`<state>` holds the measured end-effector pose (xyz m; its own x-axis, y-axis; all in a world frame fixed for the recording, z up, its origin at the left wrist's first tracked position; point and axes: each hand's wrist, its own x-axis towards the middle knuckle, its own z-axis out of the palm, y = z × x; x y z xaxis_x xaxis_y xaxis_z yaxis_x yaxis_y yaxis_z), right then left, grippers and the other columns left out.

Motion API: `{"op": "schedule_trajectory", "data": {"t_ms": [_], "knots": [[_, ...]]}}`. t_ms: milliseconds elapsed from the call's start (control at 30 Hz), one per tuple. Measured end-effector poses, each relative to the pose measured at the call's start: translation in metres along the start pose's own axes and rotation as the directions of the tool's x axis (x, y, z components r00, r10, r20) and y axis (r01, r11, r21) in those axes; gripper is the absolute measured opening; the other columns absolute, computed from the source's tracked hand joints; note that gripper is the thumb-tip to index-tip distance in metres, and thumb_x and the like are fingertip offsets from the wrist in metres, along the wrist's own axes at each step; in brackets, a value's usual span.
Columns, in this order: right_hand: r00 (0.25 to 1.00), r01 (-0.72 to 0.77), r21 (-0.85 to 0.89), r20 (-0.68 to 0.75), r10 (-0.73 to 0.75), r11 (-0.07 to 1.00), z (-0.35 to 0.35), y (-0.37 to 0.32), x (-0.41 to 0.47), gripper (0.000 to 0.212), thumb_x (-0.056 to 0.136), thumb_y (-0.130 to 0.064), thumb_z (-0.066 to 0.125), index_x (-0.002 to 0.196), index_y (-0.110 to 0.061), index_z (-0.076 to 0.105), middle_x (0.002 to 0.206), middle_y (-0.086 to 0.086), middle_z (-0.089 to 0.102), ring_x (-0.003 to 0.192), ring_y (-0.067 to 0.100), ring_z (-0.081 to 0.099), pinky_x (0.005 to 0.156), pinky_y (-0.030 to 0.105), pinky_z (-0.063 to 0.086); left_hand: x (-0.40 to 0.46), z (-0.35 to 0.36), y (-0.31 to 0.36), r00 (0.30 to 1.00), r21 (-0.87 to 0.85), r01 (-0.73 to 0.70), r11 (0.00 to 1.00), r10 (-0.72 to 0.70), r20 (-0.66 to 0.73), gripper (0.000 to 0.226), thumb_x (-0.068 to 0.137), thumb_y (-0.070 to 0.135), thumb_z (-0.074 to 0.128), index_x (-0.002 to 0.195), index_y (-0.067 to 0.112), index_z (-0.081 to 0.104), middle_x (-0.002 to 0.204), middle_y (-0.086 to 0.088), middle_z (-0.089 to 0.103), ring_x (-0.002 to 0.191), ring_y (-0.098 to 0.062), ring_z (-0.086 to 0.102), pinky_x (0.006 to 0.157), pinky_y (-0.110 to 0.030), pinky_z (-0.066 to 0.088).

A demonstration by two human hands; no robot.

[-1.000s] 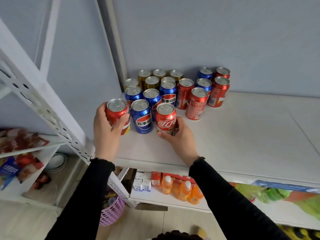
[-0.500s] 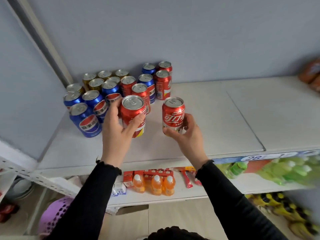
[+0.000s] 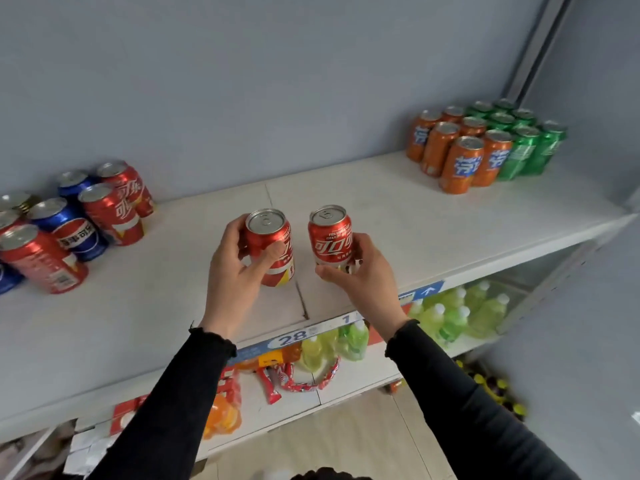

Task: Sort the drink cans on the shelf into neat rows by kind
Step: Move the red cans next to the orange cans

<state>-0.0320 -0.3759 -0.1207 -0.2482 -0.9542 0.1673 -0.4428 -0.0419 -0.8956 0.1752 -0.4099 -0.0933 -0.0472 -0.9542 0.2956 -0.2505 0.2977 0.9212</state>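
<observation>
My left hand [image 3: 233,271] grips a red cola can [image 3: 272,239] over the middle of the white shelf [image 3: 398,216]. Beside it, my right hand [image 3: 360,271] holds a second red cola can [image 3: 330,233] from below and behind. Both cans are upright and a small gap separates them. At the left end stands a mixed cluster of red cola cans [image 3: 110,213], blue Pepsi cans [image 3: 71,228] and gold cans [image 3: 17,200]. At the right end stand orange cans [image 3: 460,164] next to green cans [image 3: 526,147].
Grey wall runs behind the shelf, with a post at the right corner [image 3: 540,46]. A price strip [image 3: 294,337] lines the shelf's front edge. The lower shelf holds green bottles [image 3: 450,317], orange bottles [image 3: 221,414] and red snack packs [image 3: 298,379].
Both hands have carried their red cans to the right, away from the mixed cluster, to the middle of the shelf. The view has swung right and the orange and green cans have come into sight.
</observation>
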Motion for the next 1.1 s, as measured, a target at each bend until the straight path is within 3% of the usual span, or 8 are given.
{"op": "schedule_trajectory", "data": {"t_ms": [200,300,400,500,667,833,967,1100], "knots": [[0.998,-0.051,0.014,-0.045,0.052,0.999,-0.047,0.030,0.060,0.059,0.075,-0.038,0.084,0.124,-0.023,0.054,0.103,-0.014,0.062,0.086,-0.011,0.055,0.063,0.005,0.040,0.053,0.067,0.003,0.997,-0.015,0.022,1.000,-0.020,0.071,0.054,0.083,0.035,0.079,0.132,0.025,0.057,0.124,0.014,0.066,0.114,-0.004,0.063,0.091,-0.021,0.052],[0.993,-0.095,0.047,-0.067,0.098,0.994,-0.060,0.043,0.098,0.060,0.077,-0.033,0.084,0.127,-0.021,0.053,0.102,-0.015,0.060,0.084,-0.013,0.053,0.060,-0.001,0.039,0.093,0.094,-0.009,0.997,0.034,0.012,0.999,-0.015,0.077,0.061,0.078,0.049,0.080,0.131,0.029,0.058,0.126,0.006,0.065,0.115,-0.010,0.061,0.091,-0.027,0.053],[0.986,-0.139,0.084,-0.082,0.146,0.987,-0.066,0.055,0.137,0.062,0.078,-0.030,0.084,0.130,-0.020,0.052,0.105,-0.014,0.060,0.088,-0.005,0.058,0.065,0.004,0.039,0.132,0.119,-0.022,0.995,0.057,0.031,0.998,-0.036,0.096,0.064,0.072,0.060,0.076,0.129,0.036,0.059,0.124,0.003,0.065,0.114,-0.014,0.061,0.091,-0.033,0.054],[0.980,-0.165,0.090,-0.101,0.174,0.982,-0.069,0.064,0.175,0.066,0.078,-0.029,0.084,0.133,-0.017,0.051,0.114,-0.008,0.062,0.101,0.011,0.060,0.077,0.018,0.044,0.163,0.146,-0.025,0.991,0.022,0.017,1.000,-0.020,0.131,0.055,0.079,0.042,0.081,0.128,0.027,0.060,0.119,0.007,0.068,0.108,-0.007,0.063,0.083,-0.022,0.050],[0.969,-0.174,0.134,-0.154,0.194,0.976,-0.069,0.081,0.230,0.066,0.076,-0.025,0.085,0.132,-0.018,0.051,0.121,-0.002,0.065,0.105,0.015,0.062,0.091,0.032,0.050,0.211,0.184,-0.028,0.983,0.025,0.001,1.000,-0.005,0.184,0.045,0.085,0.024,0.079,0.124,0.025,0.057,0.115,0.011,0.066,0.103,0.002,0.061,0.079,-0.004,0.044],[0.971,-0.168,0.103,-0.152,0.183,0.980,-0.070,0.091,0.278,0.059,0.075,-0.022,0.085,0.126,-0.015,0.054,0.118,0.003,0.068,0.108,0.022,0.065,0.095,0.042,0.053,0.252,0.208,-0.034,0.981,0.091,-0.011,0.996,-0.006,0.193,0.045,0.090,0.025,0.075,0.131,0.017,0.056,0.123,0.004,0.063,0.104,-0.001,0.061,0.079,-0.002,0.043],[0.980,-0.158,0.120,-0.106,0.171,0.980,-0.071,0.097,0.303,0.059,0.075,-0.017,0.084,0.125,-0.016,0.054,0.118,0.003,0.068,0.110,0.023,0.064,0.098,0.044,0.051,0.275,0.218,-0.040,0.984,0.163,-0.012,0.987,-0.018,0.178,0.044,0.090,0.025,0.075,0.129,0.014,0.057,0.130,-0.010,0.059,0.114,-0.017,0.061,0.093,-0.020,0.048],[0.987,-0.142,0.148,-0.053,0.151,0.979,-0.074,0.104,0.319,0.056,0.075,-0.012,0.082,0.123,-0.018,0.053,0.115,0.004,0.068,0.109,0.022,0.064,0.101,0.048,0.050,0.281,0.229,-0.034,0.988,0.133,0.010,0.991,-0.030,0.152,0.047,0.093,0.015,0.071,0.135,0.011,0.052,0.134,-0.008,0.058,0.117,-0.013,0.058,0.091,-0.010,0.045]]}}
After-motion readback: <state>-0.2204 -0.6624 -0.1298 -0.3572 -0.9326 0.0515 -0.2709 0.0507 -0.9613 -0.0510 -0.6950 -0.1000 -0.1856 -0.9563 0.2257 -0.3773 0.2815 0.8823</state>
